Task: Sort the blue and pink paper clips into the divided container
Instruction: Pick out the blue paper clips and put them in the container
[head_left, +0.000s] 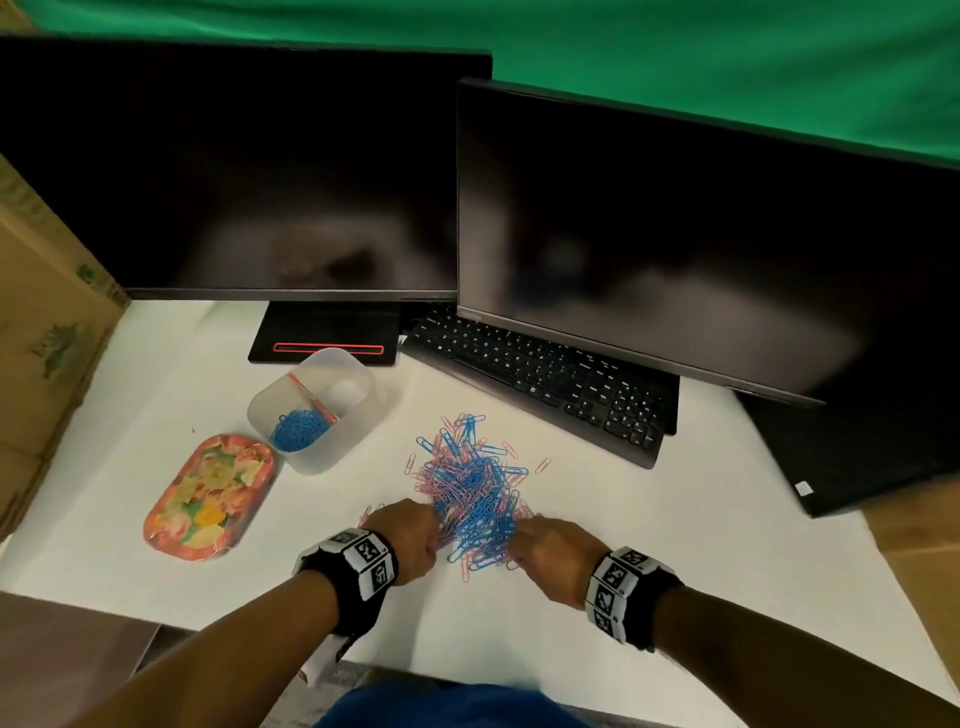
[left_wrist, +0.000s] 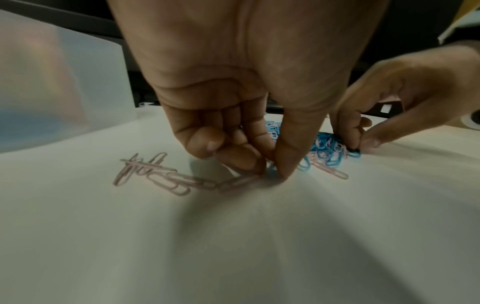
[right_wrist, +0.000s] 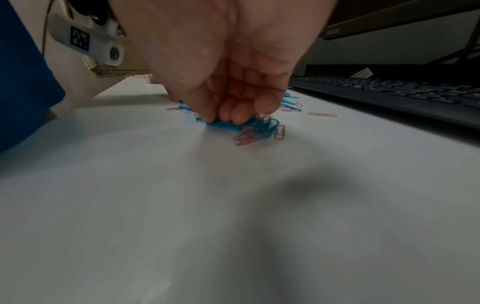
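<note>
A mixed pile of blue and pink paper clips (head_left: 475, 488) lies on the white table (head_left: 675, 545). The translucent divided container (head_left: 358, 415) stands to its far left, and a heap of blue clips (head_left: 300, 428) fills its near compartment. My left hand (head_left: 435, 519) is at the pile's near-left edge. Its thumb and forefinger pinch a clip there (left_wrist: 270, 174), whose colour I cannot make out. A few pink clips (left_wrist: 166, 179) lie loose to its left. My right hand (head_left: 515, 535) is at the near-right edge, fingers curled round a bunch of blue clips (right_wrist: 226, 124).
A floral oval tray (head_left: 210, 499) lies left of the container. Behind the pile a black keyboard (head_left: 540, 379) runs under the right monitor (head_left: 675, 249). The left monitor's stand (head_left: 327, 338) sits just behind the container. A cardboard box (head_left: 47, 322) borders the table on the left.
</note>
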